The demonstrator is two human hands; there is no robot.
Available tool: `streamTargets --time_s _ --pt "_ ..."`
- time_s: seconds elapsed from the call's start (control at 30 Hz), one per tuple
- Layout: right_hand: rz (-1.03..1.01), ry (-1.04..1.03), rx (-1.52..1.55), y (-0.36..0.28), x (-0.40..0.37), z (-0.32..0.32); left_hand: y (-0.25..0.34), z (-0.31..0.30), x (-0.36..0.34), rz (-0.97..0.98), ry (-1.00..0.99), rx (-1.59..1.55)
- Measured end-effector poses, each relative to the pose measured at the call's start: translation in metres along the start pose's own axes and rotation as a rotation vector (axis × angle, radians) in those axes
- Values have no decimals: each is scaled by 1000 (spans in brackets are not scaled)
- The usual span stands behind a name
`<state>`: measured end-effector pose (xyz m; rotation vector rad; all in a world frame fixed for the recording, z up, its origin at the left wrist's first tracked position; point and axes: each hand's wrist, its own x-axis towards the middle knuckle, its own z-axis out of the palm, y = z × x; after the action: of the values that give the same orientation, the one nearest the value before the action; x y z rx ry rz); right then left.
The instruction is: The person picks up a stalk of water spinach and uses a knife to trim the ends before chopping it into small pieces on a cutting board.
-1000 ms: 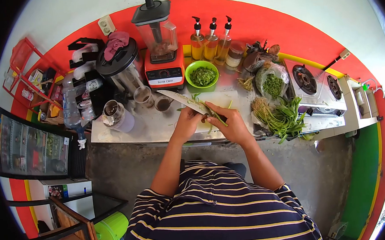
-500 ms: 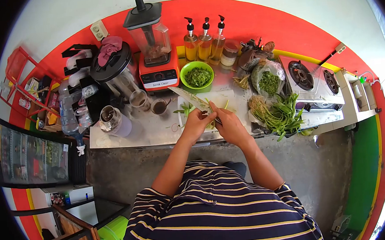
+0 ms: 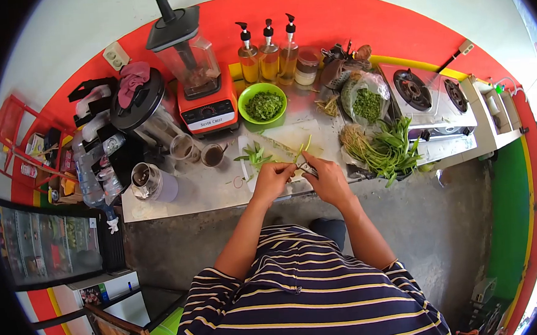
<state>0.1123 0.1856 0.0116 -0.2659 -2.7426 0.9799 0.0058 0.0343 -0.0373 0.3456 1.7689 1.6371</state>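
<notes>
My right hand (image 3: 327,181) is wrapped round the handle of a knife (image 3: 279,145), whose blade points away and to the left over the white cutting board (image 3: 312,129). Close beside it, my left hand (image 3: 273,181) is closed in a pinch near the knife's handle; what its fingertips hold is too small to make out. Thin green stalks (image 3: 305,145) show just beyond my fingers, by the blade. Cut green leaves (image 3: 255,155) lie on the board's left part. Behind the board stands a lime-green bowl (image 3: 243,114) filled with chopped greens (image 3: 265,105).
Right of the board lies a bunch of leafy greens (image 3: 392,152), with a plastic bag of chopped greens (image 3: 369,106) behind. A gas stove (image 3: 439,115) stands farther right. A red blender (image 3: 208,112), pump bottles (image 3: 268,60), glasses (image 3: 212,154) and a steel-topped container (image 3: 148,179) surround the left and back.
The view has shifted, so the counter things sit farther left. The knife blade has come down from a raised tilt to lie lower over the board. My hands are slightly farther apart.
</notes>
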Motion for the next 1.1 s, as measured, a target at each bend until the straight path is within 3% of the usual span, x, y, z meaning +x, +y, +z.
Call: streamTargets --time_s 0.23,0.43,0.73,0.87,0.93,1.03,1.1 --pt "172 131 60 27 -9 -5 -11 -13 2 34 10 107" --pt "291 109 111 44 -21 -7 -44 -30 17 212 343 332" --pt "412 19 150 60 -51 3 -64 -29 49 220 499 669" --pt "476 50 150 66 -63 -6 -70 -23 54 142 451 797" --pt "493 77 131 71 -70 -9 -64 -12 48 325 613 997" --pt "525 136 143 77 -80 -13 -44 16 39 424 713 1104" --pt "550 174 168 80 -87 -14 -51 26 49 459 586 1055"
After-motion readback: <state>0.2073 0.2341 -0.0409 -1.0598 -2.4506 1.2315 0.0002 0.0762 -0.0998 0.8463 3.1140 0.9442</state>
